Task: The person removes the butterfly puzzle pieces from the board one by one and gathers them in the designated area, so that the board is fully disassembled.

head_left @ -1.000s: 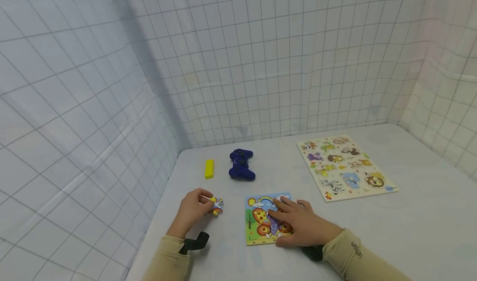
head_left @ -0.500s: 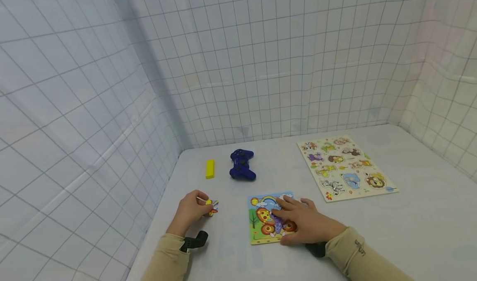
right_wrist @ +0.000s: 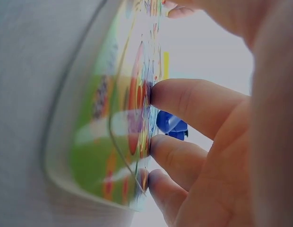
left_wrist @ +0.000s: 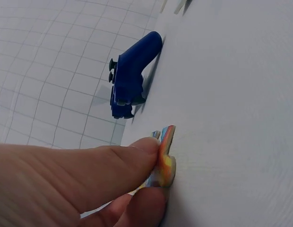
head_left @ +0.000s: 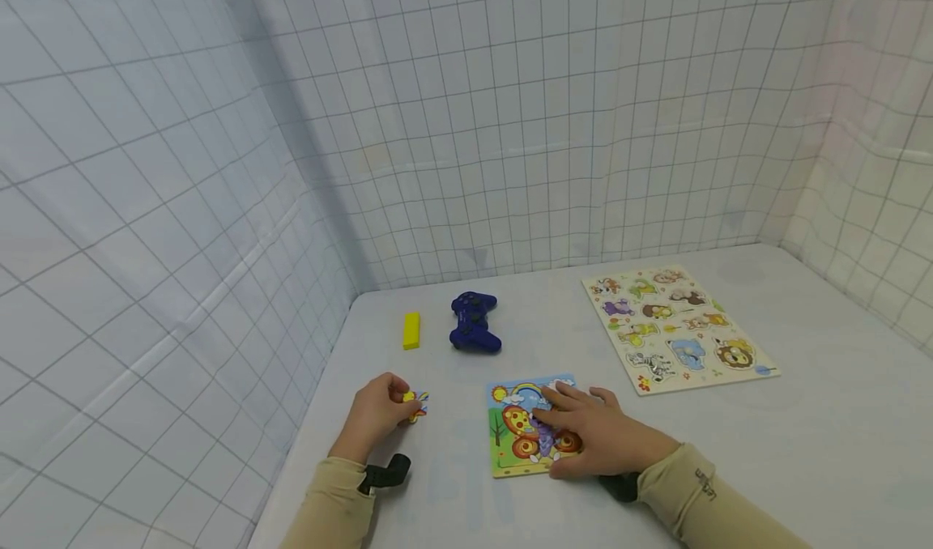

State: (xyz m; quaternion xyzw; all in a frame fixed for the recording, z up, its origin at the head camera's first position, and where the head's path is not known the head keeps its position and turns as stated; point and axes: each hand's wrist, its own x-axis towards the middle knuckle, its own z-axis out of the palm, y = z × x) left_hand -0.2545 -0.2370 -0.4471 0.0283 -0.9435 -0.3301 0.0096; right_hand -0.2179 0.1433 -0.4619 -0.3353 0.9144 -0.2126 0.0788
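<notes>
My left hand point(head_left: 373, 416) pinches a small colourful jigsaw piece point(head_left: 419, 404) between thumb and fingers, at the left of the table. In the left wrist view the piece point(left_wrist: 166, 169) is tilted on edge, close to the white surface. My right hand point(head_left: 603, 436) rests on the right part of a square picture puzzle point(head_left: 501, 431) with a butterfly, a sun and a rainbow. Its fingers are spread, and they hide part of the picture. In the right wrist view several fingertips point(right_wrist: 158, 144) touch the puzzle's face.
Behind the hands lie a yellow block point(head_left: 411, 330) and a dark blue game controller point(head_left: 472, 322). A larger board with animal pieces point(head_left: 678, 330) lies at the back right. Gridded white cloth walls point(head_left: 496, 128) stand behind the table and at its sides.
My left hand has drawn the jigsaw piece slightly left, and its fingers cover more of it. The square puzzle and my right hand have shifted slightly right. In the last half second, little differs.
</notes>
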